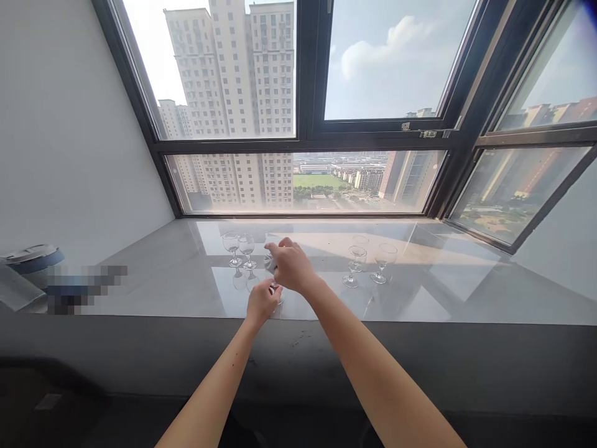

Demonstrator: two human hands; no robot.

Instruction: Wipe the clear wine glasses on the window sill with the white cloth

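Both my hands are together above the front part of the glossy window sill, around a small stemmed glass. My left hand has its fingers closed on the glass low down, near its stem. Over the top of it is my right hand, fingers bent around a greyish-white cloth that shows at the glass's mouth. Most of the bowl is hidden by my hands and the cloth. Just to the left stand two clear stemmed glasses, one beside the other, both upright.
More clear stemmed glasses stand on the right of the sill, among them one and another. A dark-framed window rises behind. At the far left lies a blue and white object, partly blurred out.
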